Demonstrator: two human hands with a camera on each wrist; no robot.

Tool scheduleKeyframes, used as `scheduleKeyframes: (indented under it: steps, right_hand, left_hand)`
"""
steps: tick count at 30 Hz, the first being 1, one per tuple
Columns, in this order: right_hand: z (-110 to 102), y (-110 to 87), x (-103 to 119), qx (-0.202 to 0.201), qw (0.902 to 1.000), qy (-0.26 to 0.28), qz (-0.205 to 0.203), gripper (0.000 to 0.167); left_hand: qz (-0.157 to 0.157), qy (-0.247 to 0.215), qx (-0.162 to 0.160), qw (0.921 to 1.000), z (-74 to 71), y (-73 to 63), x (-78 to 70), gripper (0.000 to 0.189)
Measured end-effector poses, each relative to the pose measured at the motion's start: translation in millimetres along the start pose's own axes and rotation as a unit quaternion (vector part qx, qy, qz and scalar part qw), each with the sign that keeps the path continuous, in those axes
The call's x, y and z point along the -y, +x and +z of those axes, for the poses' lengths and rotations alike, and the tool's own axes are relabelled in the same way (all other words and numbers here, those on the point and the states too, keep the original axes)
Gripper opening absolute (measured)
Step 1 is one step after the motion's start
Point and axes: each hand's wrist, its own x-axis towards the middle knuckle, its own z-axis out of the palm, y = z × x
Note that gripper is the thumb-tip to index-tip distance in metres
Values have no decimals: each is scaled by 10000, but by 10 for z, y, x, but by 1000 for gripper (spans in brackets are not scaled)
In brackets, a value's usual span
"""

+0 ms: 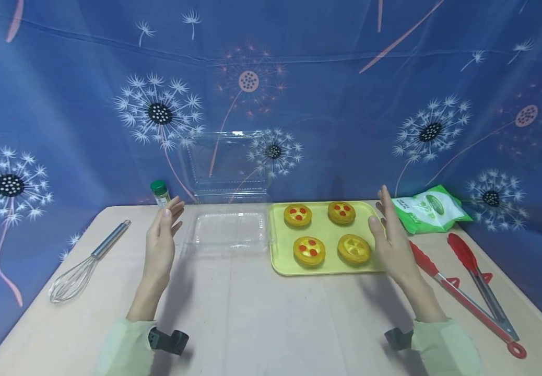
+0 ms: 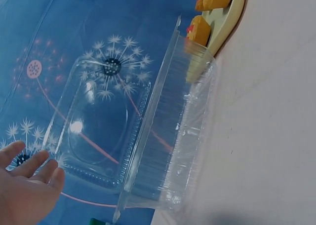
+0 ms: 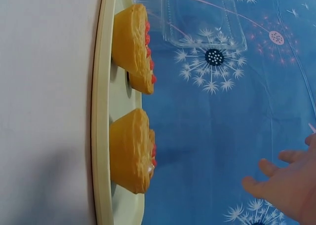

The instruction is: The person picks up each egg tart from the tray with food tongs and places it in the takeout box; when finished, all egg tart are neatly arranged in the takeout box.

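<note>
Both hands are raised over the table, palms facing inward and fingers loosely straight, holding nothing. My left hand (image 1: 160, 248) is nearest the clear plastic clamshell box (image 1: 231, 230), whose lid (image 2: 98, 121) stands up against the backdrop. The right hand (image 1: 395, 245) hovers at the right end of a yellow tray (image 1: 280, 267). On that tray sit several egg tarts: one plain tart (image 1: 354, 249) at the front right, and others with red toppings, such as the front left tart (image 1: 309, 251).
A whisk (image 1: 90, 263) lies at the left. Behind my left hand stands a green-capped seasoning jar (image 1: 160, 192). At the right lie red-tipped tongs (image 1: 475, 308) and a green-and-white packet (image 1: 433, 209). A blue dandelion-print cloth (image 1: 327, 104) hangs at the table's back edge.
</note>
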Motion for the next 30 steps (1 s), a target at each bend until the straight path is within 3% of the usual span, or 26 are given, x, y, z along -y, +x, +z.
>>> scheduleKeyframes:
  steps: [8,15,27,30]
  right_hand:
    - [-75,-14,-43,-161,9998,-12,91,63]
    - [-163,-37,-84,-322,9993,-108,184,62]
    - [-298,-80,-181,-400,9973,-253,570,63]
    - [-344,-100,-218,-439,9964,-369,617,64]
  left_hand:
    - [-381,-523,-390,9971,-84,-13,70,53]
    - [-588,-610,-618,9945,-152,-12,130,56]
    - [-1054,-553,-435,9919,-245,-1,245,57]
    - [-1174,-356,-426,9915,-268,1,287,57]
